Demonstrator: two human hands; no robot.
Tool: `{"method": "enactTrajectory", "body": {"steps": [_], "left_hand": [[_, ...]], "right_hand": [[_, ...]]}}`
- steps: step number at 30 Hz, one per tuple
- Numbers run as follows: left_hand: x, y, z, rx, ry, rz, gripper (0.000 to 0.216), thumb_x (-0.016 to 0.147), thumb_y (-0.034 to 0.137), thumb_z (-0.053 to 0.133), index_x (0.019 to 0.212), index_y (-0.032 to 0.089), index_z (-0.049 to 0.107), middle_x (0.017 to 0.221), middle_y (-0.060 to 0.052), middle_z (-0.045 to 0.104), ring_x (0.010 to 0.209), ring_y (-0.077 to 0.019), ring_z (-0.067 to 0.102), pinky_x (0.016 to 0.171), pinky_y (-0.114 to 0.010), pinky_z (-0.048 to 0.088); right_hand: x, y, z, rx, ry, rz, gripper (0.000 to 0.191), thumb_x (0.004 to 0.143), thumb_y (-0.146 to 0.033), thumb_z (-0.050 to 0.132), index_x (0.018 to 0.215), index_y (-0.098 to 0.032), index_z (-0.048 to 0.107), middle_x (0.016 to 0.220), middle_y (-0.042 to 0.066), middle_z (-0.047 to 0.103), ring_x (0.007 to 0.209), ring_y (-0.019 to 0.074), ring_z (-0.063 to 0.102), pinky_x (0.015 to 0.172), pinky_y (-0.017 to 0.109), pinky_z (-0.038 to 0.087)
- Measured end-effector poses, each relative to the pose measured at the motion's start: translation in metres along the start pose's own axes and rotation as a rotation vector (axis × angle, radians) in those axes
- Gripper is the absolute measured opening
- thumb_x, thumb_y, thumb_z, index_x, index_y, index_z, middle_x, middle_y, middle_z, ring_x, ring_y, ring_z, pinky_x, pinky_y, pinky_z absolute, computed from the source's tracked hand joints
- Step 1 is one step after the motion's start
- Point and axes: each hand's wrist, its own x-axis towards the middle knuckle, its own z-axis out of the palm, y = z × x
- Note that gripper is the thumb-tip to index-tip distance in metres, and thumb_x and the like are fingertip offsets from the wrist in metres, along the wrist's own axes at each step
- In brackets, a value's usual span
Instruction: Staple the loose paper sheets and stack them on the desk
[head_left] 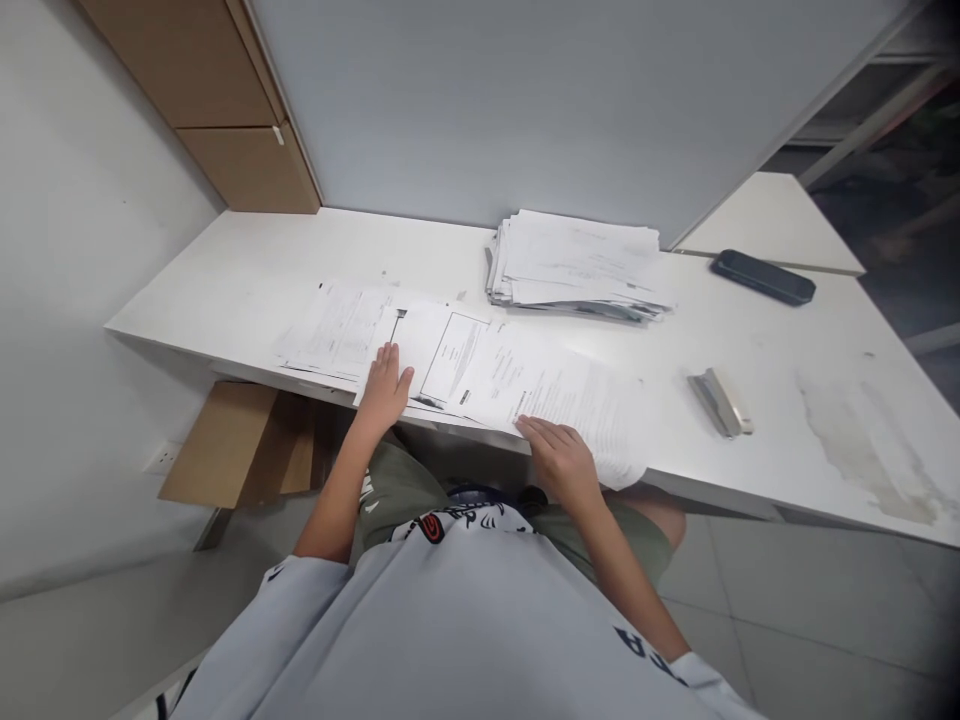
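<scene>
Several printed paper sheets (480, 365) lie spread along the front edge of the white desk, some overlapping. My left hand (385, 388) rests flat on the sheets at the left, its fingers stretched out. On the right-hand sheet (592, 400), which hangs a little over the desk edge, lies my right hand (561, 455) with its fingers extended. Neither hand grips anything that I can see. A thick, uneven stack of papers (577, 262) sits behind the sheets, near the panel. To the right of my right hand is a stapler (720, 402).
A dark oblong case (763, 277) lies at the back right of the white desk (795, 340). A stain (870, 450) marks its right end. Brown boxes (247, 165) stand at the back left, and an open cardboard box (225, 445) is below the desk. A grey panel (480, 110) closes the back.
</scene>
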Motion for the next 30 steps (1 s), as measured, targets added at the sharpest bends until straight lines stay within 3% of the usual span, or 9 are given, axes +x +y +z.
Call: {"method": "enactTrajectory", "body": {"steps": [5, 9, 11, 13, 15, 17, 20, 24, 30], "left_hand": [[0.013, -0.019, -0.008, 0.104, 0.023, -0.063, 0.069, 0.099, 0.048, 0.026, 0.153, 0.006, 0.021, 0.161, -0.020, 0.015, 0.150, -0.0298, 0.010, 0.122, -0.050, 0.014], [0.034, -0.050, -0.037, 0.229, 0.123, -0.146, 0.069, 0.097, 0.043, 0.036, 0.149, -0.001, 0.024, 0.159, -0.024, 0.018, 0.149, -0.0339, 0.014, 0.122, -0.051, 0.015], [0.041, -0.055, -0.053, 0.286, 0.161, -0.121, 0.068, 0.097, 0.040, 0.038, 0.147, -0.006, 0.026, 0.157, -0.026, 0.022, 0.149, -0.0371, 0.013, 0.121, -0.055, 0.015], [0.040, -0.046, -0.060, 0.318, 0.208, -0.042, 0.061, 0.098, 0.037, 0.036, 0.144, -0.003, 0.034, 0.155, -0.021, 0.032, 0.149, -0.0358, 0.010, 0.121, -0.055, 0.014], [0.026, -0.023, -0.053, 0.308, 0.208, 0.108, 0.050, 0.099, 0.036, 0.034, 0.138, 0.008, 0.048, 0.148, -0.012, 0.047, 0.150, -0.0296, 0.013, 0.122, -0.051, 0.016], [0.004, 0.005, -0.034, 0.274, 0.092, 0.327, 0.043, 0.100, 0.037, 0.035, 0.130, 0.017, 0.058, 0.141, -0.007, 0.055, 0.148, -0.0265, 0.022, 0.121, -0.049, 0.023], [-0.028, 0.036, 0.000, 0.252, -0.079, 0.493, 0.050, 0.097, 0.044, 0.042, 0.138, 0.017, 0.051, 0.146, -0.008, 0.050, 0.148, -0.0307, 0.022, 0.120, -0.056, 0.021], [-0.039, 0.045, 0.022, 0.157, -0.089, 0.457, 0.050, 0.101, 0.039, 0.033, 0.146, 0.020, 0.041, 0.149, -0.007, 0.046, 0.148, -0.0278, 0.022, 0.120, -0.057, 0.018], [-0.032, 0.041, 0.020, 0.035, -0.036, 0.404, 0.052, 0.103, 0.036, 0.025, 0.153, 0.022, 0.025, 0.153, -0.009, 0.040, 0.146, -0.0228, 0.028, 0.121, -0.053, 0.018]], "right_hand": [[-0.020, 0.011, -0.009, -0.015, 0.081, 0.014, 0.050, 0.089, 0.001, 0.033, 0.126, -0.020, 0.060, 0.116, 0.007, 0.073, 0.109, 0.0202, 0.067, 0.086, 0.034, 0.047], [-0.041, 0.022, -0.022, -0.021, 0.152, 0.023, 0.052, 0.089, 0.000, 0.038, 0.133, -0.021, 0.054, 0.116, 0.007, 0.073, 0.109, 0.0195, 0.067, 0.085, 0.033, 0.047], [-0.049, 0.027, -0.028, -0.034, 0.124, 0.035, 0.053, 0.088, 0.001, 0.040, 0.135, -0.023, 0.053, 0.120, 0.006, 0.071, 0.112, 0.0205, 0.066, 0.088, 0.035, 0.047], [-0.054, 0.029, -0.032, -0.041, 0.057, 0.069, 0.054, 0.089, -0.001, 0.041, 0.137, -0.023, 0.050, 0.128, 0.006, 0.067, 0.118, 0.0230, 0.062, 0.093, 0.039, 0.046], [-0.057, 0.030, -0.033, -0.014, 0.009, 0.096, 0.055, 0.090, -0.005, 0.041, 0.142, -0.022, 0.046, 0.136, 0.008, 0.061, 0.126, 0.0252, 0.057, 0.099, 0.043, 0.044], [-0.057, 0.029, -0.030, 0.031, 0.007, 0.106, 0.057, 0.090, -0.006, 0.039, 0.145, -0.021, 0.042, 0.139, 0.009, 0.058, 0.130, 0.0251, 0.054, 0.102, 0.045, 0.043], [-0.051, 0.026, -0.021, 0.065, 0.047, 0.112, 0.057, 0.090, -0.004, 0.036, 0.144, -0.022, 0.043, 0.137, 0.008, 0.060, 0.129, 0.0239, 0.054, 0.102, 0.045, 0.045], [-0.035, 0.026, -0.013, 0.125, 0.064, 0.083, 0.047, 0.095, -0.013, 0.041, 0.140, -0.023, 0.049, 0.136, 0.008, 0.061, 0.128, 0.0232, 0.055, 0.105, 0.046, 0.044], [-0.005, 0.015, -0.006, 0.205, -0.009, -0.036, 0.043, 0.096, -0.023, 0.047, 0.139, -0.023, 0.051, 0.137, 0.009, 0.060, 0.129, 0.0249, 0.055, 0.104, 0.047, 0.046]]}}
